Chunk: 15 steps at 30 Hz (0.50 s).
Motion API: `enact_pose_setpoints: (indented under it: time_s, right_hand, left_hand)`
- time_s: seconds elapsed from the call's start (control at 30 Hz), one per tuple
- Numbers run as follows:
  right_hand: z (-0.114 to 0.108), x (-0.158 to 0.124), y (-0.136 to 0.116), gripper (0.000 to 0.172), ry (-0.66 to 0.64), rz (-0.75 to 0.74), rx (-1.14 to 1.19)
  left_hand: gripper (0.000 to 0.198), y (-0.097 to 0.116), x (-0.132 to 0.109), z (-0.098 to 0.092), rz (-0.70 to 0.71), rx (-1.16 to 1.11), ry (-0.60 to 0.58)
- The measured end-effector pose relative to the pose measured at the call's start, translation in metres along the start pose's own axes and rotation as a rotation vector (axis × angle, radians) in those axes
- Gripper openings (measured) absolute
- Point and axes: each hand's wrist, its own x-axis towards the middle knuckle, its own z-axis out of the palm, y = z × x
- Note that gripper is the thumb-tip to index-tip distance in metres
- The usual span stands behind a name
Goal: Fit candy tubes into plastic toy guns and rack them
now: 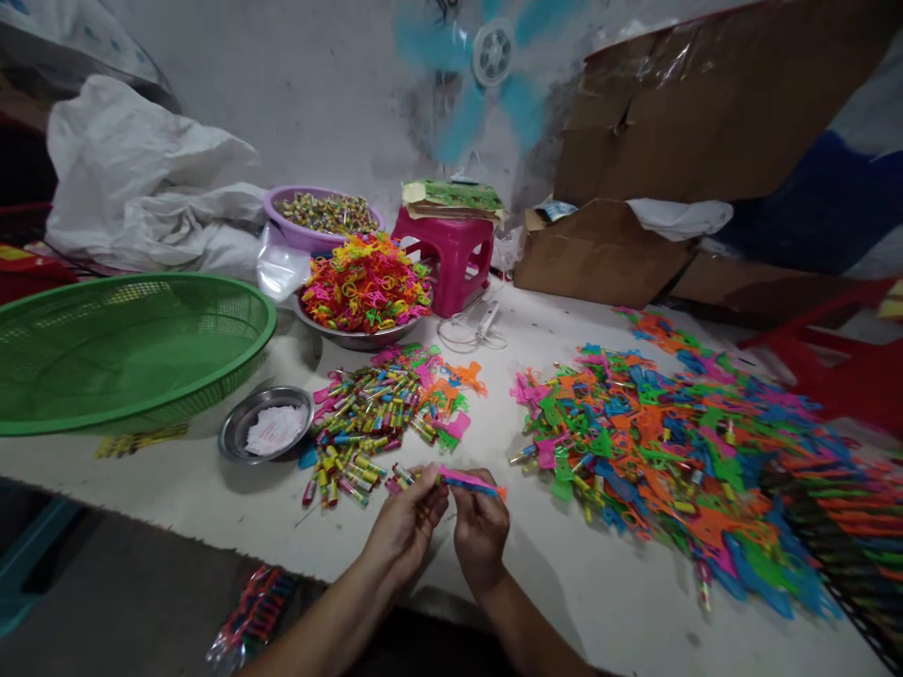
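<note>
Near the table's front edge, my left hand (403, 528) and my right hand (482, 527) meet at a small stack of flat plastic toy pieces (471, 482) in pink, blue and orange. Both hands have closed fingers and pinch the stack from its two ends. Something yellowish shows among the left fingers, too small to name. Just beyond lies a heap of small candy-filled tubes (381, 409) with yellow and red wrapping, mixed with a few plastic pieces. To the right spreads a large pile of bright plastic toys (656, 432), some with tubes attached.
A steel bowl (232, 434) holding white paper slips stands left of the tubes. Behind are a green basket (264, 329), a heaped bowl of colourful plastic parts (367, 282), a purple basin (272, 209) and a pink stool (462, 268). Cardboard boxes (599, 254) and a spinning fan (492, 54) stand at the back.
</note>
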Motion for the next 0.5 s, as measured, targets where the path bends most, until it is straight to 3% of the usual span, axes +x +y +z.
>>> enact_pose_setpoints:
  time_s: [0.1, 0.17, 0.27, 0.33, 0.4, 0.5]
  right_hand:
    - [-0.012, 0.011, 0.009, 0.021, -0.046, 0.056, -0.062]
    - [-0.037, 0.03, 0.023, 0.031, -0.096, 0.155, -0.17]
    - [-0.087, 0.067, 0.049, 0.038, -0.134, 0.325, -0.519]
    - [-0.104, 0.086, 0.061, 0.033, 0.002, 0.316, -0.829]
    - [-0.096, 0.095, 0.066, 0.03, -0.009, 0.204, -0.931]
    - [-0.047, 0.092, 0.066, 0.028, -0.393, -0.009, -0.754]
  left_hand:
    - [0.008, 0.001, 0.005, -0.005, -0.006, 0.09, -0.022]
    - [0.017, 0.007, 0.01, -0.014, 0.02, 0.184, 0.006]
    - [0.023, 0.018, 0.019, -0.034, 0.085, 0.309, 0.046]
    - [0.025, 0.021, 0.025, -0.045, 0.106, 0.373, 0.028]
    - [0.028, 0.015, 0.031, -0.051, 0.089, 0.404, -0.031]
    - [0.039, -0.001, 0.04, -0.05, 0.051, 0.444, -0.178]
